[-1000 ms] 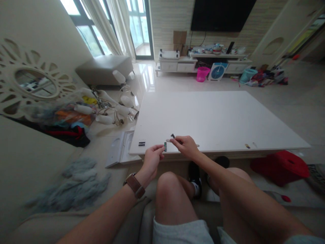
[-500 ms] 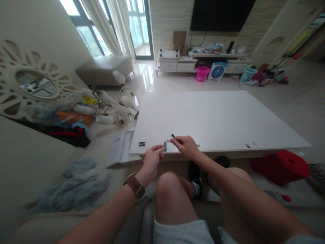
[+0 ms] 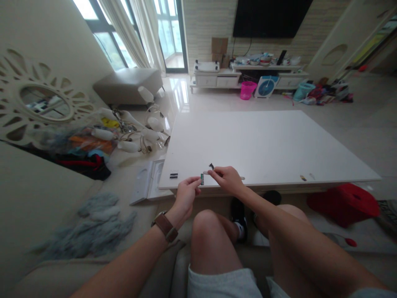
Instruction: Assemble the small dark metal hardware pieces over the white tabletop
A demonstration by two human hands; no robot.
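Observation:
My left hand (image 3: pixel 187 192) pinches a small flat black piece with a green marking (image 3: pixel 202 179) by its edge, over the near edge of the white table (image 3: pixel 248 145). Close to its right is my right hand (image 3: pixel 228 179), its fingers closed on a small white-tipped piece (image 3: pixel 206 172). A little dark forked piece (image 3: pixel 211 166) sticks up at those same fingers; I cannot make out its kind. The two hands are apart. To the left on the table lies a pair of small black strips (image 3: pixel 173 176).
Near the table's right edge lies a small dark and yellow item (image 3: pixel 303 178). An opened white box (image 3: pixel 142 182) rests on the floor at left, by a chandelier (image 3: pixel 133 132). A red stool-like object (image 3: pixel 347 203) stands at the right.

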